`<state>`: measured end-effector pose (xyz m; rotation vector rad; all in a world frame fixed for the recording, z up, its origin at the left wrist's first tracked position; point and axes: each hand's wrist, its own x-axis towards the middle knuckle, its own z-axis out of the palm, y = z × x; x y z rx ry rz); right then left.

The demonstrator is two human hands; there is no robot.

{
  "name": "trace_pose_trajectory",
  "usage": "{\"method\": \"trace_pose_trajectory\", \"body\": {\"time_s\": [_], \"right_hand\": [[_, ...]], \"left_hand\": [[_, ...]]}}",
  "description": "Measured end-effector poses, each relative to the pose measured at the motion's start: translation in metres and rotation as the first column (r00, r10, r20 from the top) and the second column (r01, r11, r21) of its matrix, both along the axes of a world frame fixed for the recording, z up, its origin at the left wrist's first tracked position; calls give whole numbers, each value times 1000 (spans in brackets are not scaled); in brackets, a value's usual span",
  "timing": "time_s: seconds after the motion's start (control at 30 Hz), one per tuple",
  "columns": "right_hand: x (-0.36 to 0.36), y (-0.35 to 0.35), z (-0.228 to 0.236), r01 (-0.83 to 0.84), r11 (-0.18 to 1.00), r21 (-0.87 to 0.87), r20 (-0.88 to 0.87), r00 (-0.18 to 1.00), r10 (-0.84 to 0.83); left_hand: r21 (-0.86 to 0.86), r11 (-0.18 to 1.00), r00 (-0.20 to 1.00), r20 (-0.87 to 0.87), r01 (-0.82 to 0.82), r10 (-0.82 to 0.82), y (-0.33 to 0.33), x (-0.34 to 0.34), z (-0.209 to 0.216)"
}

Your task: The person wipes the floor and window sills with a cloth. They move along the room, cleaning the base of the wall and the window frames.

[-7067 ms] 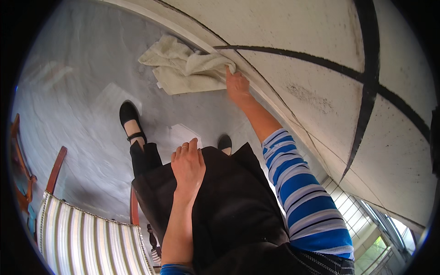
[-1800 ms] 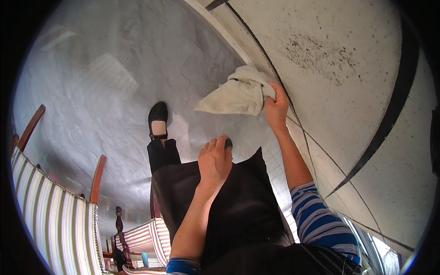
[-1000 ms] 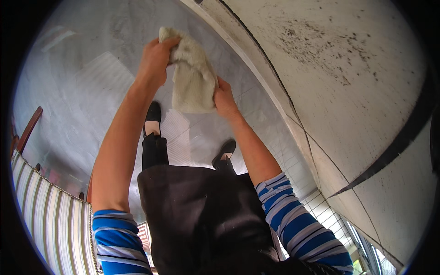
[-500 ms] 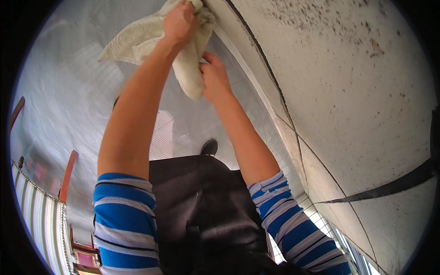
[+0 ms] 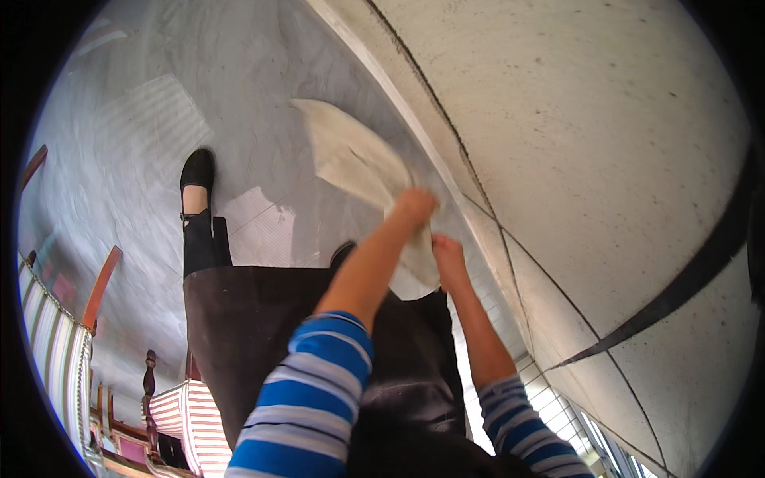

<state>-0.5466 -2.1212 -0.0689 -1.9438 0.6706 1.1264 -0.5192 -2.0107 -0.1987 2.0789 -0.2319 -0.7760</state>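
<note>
A cream towel hangs bunched in front of me, its loose end fanning out to the left over the grey floor. My left hand is closed around its gathered middle, slightly blurred. Close beside it and a little nearer to me, my right hand has its fingers closed at the towel's right edge. A lower fold of the cloth drops between the two hands in front of my dark apron.
A large off-white, wall-like surface with dark specks, seam lines and a black curved band fills the right side. A striped-seat chair and a striped cloth-covered piece of furniture stand at lower left. My black shoe rests on the floor.
Both hands have come nearer to me and to the right with the towel, which now swings out to the left. My left shoe has come into view.
</note>
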Motion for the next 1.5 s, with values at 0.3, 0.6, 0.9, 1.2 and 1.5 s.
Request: {"method": "trace_pose_trajectory", "body": {"time_s": [0.3,0.6,0.9,1.2,1.5], "right_hand": [[-50,-24,86,288,943,166,16,956,-294],[-35,95,104,-235,949,212,-74,964,255],[0,211,75,205,910,360,40,971,-235],[37,285,19,172,911,374,185,949,-255],[17,177,12,241,871,429,68,952,-297]], "left_hand": [[-44,779,770,-197,-625,607,19,-95,103],[124,551,564,131,-825,815,230,-57,117],[171,246,237,-73,-954,969,385,41,88],[122,509,507,435,-852,744,348,142,15],[224,621,601,621,-751,503,246,115,-26]]}}
